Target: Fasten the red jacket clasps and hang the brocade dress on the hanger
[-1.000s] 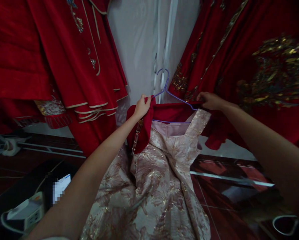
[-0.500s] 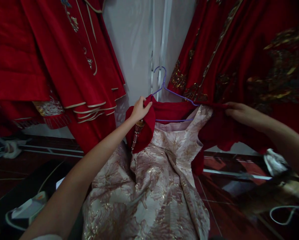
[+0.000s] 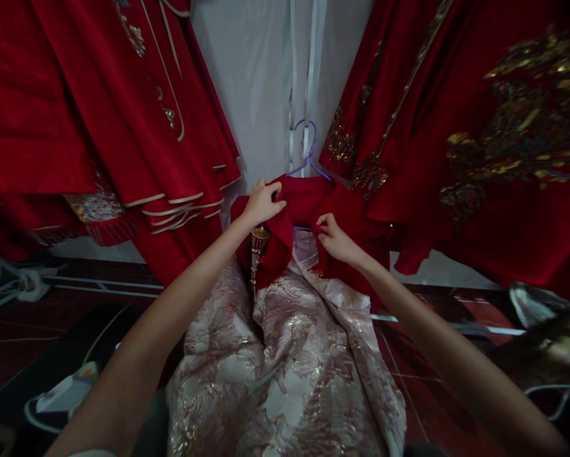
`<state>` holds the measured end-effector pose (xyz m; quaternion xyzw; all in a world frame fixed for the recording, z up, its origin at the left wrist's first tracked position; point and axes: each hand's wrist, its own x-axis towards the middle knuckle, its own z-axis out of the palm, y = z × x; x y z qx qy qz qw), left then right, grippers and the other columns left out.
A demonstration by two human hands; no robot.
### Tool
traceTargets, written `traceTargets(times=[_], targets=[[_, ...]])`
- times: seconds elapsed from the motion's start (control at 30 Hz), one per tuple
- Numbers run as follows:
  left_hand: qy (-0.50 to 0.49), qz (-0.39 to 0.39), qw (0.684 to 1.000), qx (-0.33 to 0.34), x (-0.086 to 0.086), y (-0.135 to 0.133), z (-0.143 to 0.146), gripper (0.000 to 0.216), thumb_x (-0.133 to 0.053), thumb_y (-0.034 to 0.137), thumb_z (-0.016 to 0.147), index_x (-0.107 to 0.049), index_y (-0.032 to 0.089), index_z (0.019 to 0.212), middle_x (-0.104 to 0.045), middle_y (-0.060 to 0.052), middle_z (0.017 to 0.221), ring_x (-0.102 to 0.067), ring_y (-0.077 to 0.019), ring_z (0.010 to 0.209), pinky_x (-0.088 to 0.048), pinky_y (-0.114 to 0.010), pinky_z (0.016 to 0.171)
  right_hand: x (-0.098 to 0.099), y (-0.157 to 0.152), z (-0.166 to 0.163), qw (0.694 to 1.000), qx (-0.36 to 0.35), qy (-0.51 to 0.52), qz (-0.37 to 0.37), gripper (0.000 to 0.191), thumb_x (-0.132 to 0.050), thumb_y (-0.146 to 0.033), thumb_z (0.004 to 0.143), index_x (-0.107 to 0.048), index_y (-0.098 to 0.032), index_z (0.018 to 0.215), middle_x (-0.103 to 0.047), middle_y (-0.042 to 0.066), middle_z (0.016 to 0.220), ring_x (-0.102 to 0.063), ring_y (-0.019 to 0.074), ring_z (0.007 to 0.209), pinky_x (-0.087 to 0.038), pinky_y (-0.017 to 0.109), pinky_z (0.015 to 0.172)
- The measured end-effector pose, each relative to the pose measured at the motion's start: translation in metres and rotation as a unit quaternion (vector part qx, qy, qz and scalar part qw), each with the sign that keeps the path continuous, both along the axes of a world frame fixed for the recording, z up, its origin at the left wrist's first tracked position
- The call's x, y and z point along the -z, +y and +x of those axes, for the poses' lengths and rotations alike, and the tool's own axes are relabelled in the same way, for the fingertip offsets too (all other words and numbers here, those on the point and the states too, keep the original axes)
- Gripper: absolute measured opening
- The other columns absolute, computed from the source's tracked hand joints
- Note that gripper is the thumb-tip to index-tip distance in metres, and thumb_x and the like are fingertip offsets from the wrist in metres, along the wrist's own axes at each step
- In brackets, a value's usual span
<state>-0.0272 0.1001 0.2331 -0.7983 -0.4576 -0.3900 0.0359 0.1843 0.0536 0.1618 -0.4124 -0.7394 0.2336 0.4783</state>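
A pale gold-pink brocade dress (image 3: 294, 355) hangs from a purple hanger (image 3: 310, 166) in front of me. Over its shoulders lies a red shawl (image 3: 308, 193) with a beaded tassel (image 3: 257, 251) on its left side. My left hand (image 3: 265, 204) is closed on the shawl's left edge near the hanger's shoulder. My right hand (image 3: 335, 239) pinches the shawl's right edge, drawn in over the dress's neckline. The hanger's arms are mostly hidden under the red cloth.
Red garments with cream piping (image 3: 171, 165) hang at left, and red gowns with gold beadwork (image 3: 518, 127) at right. A white power strip (image 3: 68, 390) with a cord lies low at left. White rack bars (image 3: 108, 287) run above the dark red tiled floor (image 3: 404, 355).
My right hand has come inward from the far right, bringing the shawl's right side across the dress's shoulder. My left hand keeps its hold at nearly the same place.
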Motion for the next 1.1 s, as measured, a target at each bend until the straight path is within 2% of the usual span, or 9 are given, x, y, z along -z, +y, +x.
traceTargets(times=[0.1, 0.2, 0.3, 0.43, 0.57, 0.63, 0.73, 0.87, 1.1], targets=[[0.028, 0.004, 1.0, 0.01, -0.003, -0.008, -0.007, 0.019, -0.062, 0.015, 0.066, -0.044, 0.018, 0.063, -0.051, -0.007, 0.087, -0.048, -0.027, 0.1, -0.04, -0.041, 0.087, 0.004, -0.008, 0.008, 1.0, 0.005, -0.003, 0.002, 0.027, -0.041, -0.012, 0.062, -0.037, -0.021, 0.087, -0.046, 0.001, 0.085, -0.048, 0.0121, 0.074, -0.039, 0.024, 0.066], [0.002, 0.056, 0.997, -0.046, 0.007, -0.026, -0.012, 0.02, -0.063, 0.013, 0.066, -0.044, 0.018, 0.068, -0.05, -0.011, 0.105, -0.046, -0.0296, 0.107, -0.039, -0.043, 0.09, -0.002, -0.018, 0.036, 0.998, 0.062, -0.019, 0.002, 0.027, -0.041, -0.013, 0.066, -0.041, -0.021, 0.092, -0.049, 0.001, 0.083, -0.047, 0.0114, 0.067, -0.038, 0.023, 0.061], [-0.032, 0.053, 0.996, -0.065, 0.018, -0.039, -0.015, 0.017, -0.059, 0.014, 0.071, -0.044, 0.019, 0.078, -0.053, -0.009, 0.094, -0.055, -0.0234, 0.089, -0.044, -0.039, 0.081, -0.012, -0.029, 0.06, 0.991, 0.122, -0.05, 0.01, 0.024, -0.043, -0.014, 0.07, -0.045, -0.022, 0.093, -0.05, -0.001, 0.075, -0.045, 0.0115, 0.061, -0.036, 0.024, 0.059], [-0.073, 0.04, 0.996, -0.029, 0.02, -0.041, -0.02, 0.02, -0.055, 0.016, 0.075, -0.043, 0.019, 0.091, -0.055, -0.002, 0.079, -0.056, -0.0156, 0.069, -0.045, -0.03, 0.067, -0.025, -0.036, 0.069, 0.994, 0.092, -0.054, 0.026, 0.022, -0.054, -0.016, 0.066, -0.043, -0.022, 0.084, -0.049, -0.003, 0.074, -0.046, 0.0112, 0.064, -0.038, 0.023, 0.06], [-0.07, 0.045, 0.996, 0.038, 0.022, -0.041, -0.007, 0.025, -0.056, 0.011, 0.072, -0.045, 0.019, 0.093, -0.059, -0.002, 0.084, -0.058, -0.0138, 0.073, -0.045, -0.026, 0.067, -0.027, -0.024, 0.052, 0.998, 0.042, 0.047, -0.009, 0.021, -0.056, -0.02, 0.066, -0.038, -0.022, 0.077, -0.046, -0.004, 0.07, -0.044, 0.0099, 0.059, -0.038, 0.022, 0.055], [-0.072, 0.015, 0.995, 0.064, 0.033, -0.042, 0.008, 0.024, -0.056, 0.009, 0.07, -0.048, 0.019, 0.09, -0.06, -0.001, 0.081, -0.059, -0.0135, 0.072, -0.045, -0.025, 0.067, -0.025, -0.016, 0.035, 0.996, 0.026, 0.085, -0.01, 0.018, -0.054, -0.019, 0.066, -0.038, -0.021, 0.074, -0.044, -0.004, 0.069, -0.044, 0.0098, 0.06, -0.038, 0.021, 0.056], [-0.088, -0.038, 0.99, 0.103, 0.056, -0.042, 0.035, 0.02, -0.056, 0.008, 0.069, -0.05, 0.019, 0.084, -0.061, 0.0, 0.076, -0.06, -0.0131, 0.069, -0.046, -0.025, 0.067, -0.019, -0.006, 0.009, 0.998, -0.024, 0.06, 0.006, 0.014, -0.051, -0.016, 0.064, -0.04, -0.02, 0.071, -0.044, -0.004, 0.07, -0.044, 0.0099, 0.064, -0.039, 0.022, 0.061], [-0.143, -0.055, 0.982, 0.108, 0.078, -0.041, 0.051, 0.021, -0.057, 0.008, 0.07, -0.052, 0.019, 0.087, -0.062, 0.001, 0.076, -0.059, -0.012, 0.067, -0.046, -0.023, 0.065, -0.012, -0.002, -0.01, 0.997, -0.057, 0.056, 0.013, 0.013, -0.051, -0.016, 0.065, -0.044, -0.019, 0.075, -0.047, -0.002, 0.077, -0.048, 0.0111, 0.072, -0.042, 0.023, 0.069], [-0.269, -0.047, 0.957, 0.102, 0.087, -0.058, 0.048, 0.027, -0.059, 0.017, 0.077, -0.054, 0.021, 0.104, -0.065, -0.003, 0.091, -0.062, -0.0122, 0.081, -0.049, -0.025, 0.077, -0.004, -0.013, -0.013, 0.986, -0.051, 0.157, -0.023, 0.023, -0.059, -0.024, 0.069, -0.049, -0.021, 0.089, -0.054, 0.001, 0.092, -0.055, 0.0114, 0.077, -0.047, 0.026, 0.075]])
